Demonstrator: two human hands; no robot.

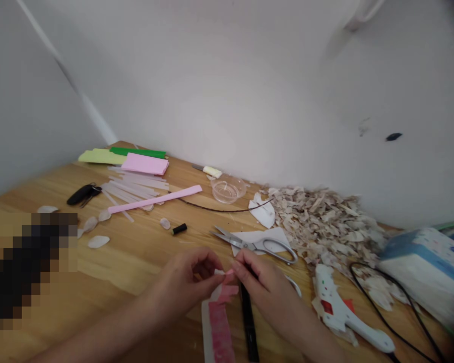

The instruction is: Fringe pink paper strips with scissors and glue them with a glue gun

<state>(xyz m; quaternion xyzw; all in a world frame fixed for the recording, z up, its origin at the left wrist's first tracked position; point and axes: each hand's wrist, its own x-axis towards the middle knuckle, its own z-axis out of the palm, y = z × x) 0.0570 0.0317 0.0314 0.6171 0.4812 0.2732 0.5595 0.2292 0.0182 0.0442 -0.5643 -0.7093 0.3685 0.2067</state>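
My left hand (pixel 204 275) pinches the upper end of a pink and white strip (pixel 219 325), which looks like paper cut into a fringe on one side. The strip hangs down toward the near edge of the view. Close beside it, my right hand (pixel 259 277) has its fingertips pressed together on the same pink end. Beneath the right hand lies a long black bar-like object (pixel 249 327), partly covered. Silver scissors (pixel 255 244) rest just beyond the hands, blades pointing left, over a white sheet (pixel 279 236).
A white glue gun (pixel 336 302) with a black cable lies at right, near a tissue pack (pixel 423 272). Behind are a heap of pale scraps (pixel 321 217) and a clear dish (pixel 227 189). Left are glue sticks (pixel 130 187), folded pink paper (pixel 145 164) and keys (pixel 83 194).
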